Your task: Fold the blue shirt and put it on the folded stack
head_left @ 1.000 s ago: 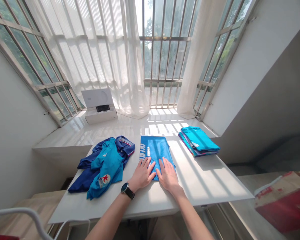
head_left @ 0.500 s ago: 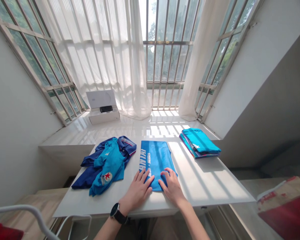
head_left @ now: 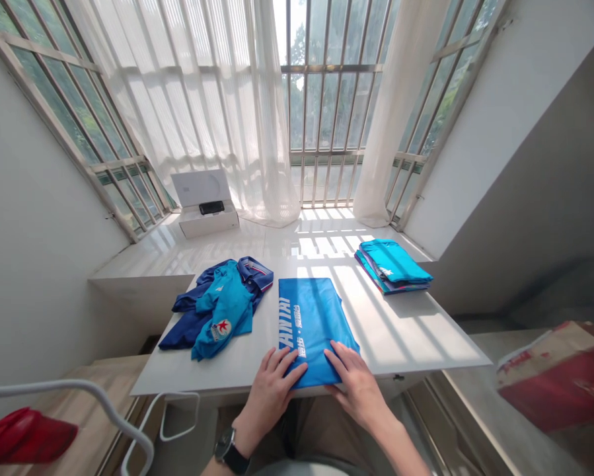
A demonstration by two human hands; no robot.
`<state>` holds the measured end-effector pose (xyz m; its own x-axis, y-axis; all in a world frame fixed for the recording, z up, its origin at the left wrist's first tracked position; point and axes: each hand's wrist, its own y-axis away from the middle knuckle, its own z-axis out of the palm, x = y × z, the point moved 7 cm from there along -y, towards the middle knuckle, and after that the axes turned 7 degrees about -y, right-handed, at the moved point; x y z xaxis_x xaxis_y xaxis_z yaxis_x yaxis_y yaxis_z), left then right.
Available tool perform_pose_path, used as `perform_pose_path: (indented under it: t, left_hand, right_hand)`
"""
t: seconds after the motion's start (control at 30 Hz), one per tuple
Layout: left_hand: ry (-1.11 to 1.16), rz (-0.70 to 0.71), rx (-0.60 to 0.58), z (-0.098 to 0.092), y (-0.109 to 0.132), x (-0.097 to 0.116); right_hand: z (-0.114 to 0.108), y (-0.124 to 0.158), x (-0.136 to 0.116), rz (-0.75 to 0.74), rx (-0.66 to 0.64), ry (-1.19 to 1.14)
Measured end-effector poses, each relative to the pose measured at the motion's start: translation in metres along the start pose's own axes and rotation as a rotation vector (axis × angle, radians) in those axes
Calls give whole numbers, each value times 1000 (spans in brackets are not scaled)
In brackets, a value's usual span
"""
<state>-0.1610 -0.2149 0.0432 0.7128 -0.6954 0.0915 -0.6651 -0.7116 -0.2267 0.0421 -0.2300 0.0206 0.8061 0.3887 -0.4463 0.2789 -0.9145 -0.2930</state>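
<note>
White box holds black device; left hand, right hand press shirt.

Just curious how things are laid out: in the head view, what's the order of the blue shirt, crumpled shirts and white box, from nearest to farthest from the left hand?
From the left hand:
1. Blue shirt: directly under the hand, touching it.
2. Crumpled shirts: to its left on the table.
3. White box: far ahead on the window ledge.

Red cloth cut off by left edge, boxed dark object too small to tell
</note>
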Motion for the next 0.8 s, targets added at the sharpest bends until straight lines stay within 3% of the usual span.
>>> perform_pose_path:
  t: [0.17,0.3,0.53,0.67,0.8]
  left_hand:
    - [137,-27,67,-8,4,3]
    - [268,-100,86,-19,-6,-6]
    - [520,-215,26,-26,-36,-43]
    - [590,-320,-22,-16,-49,-64]
    - [501,-436,-2,-9,-53,-75]
  right_hand:
    - [-7,4,-2,-38,59,-35]
    - [-17,0,-4,-44,34,-68]
    - [-41,-39,29,231,-99,-234]
    - [-46,-65,50,306,-58,-226]
    - [-38,-78,67,384,-9,-221]
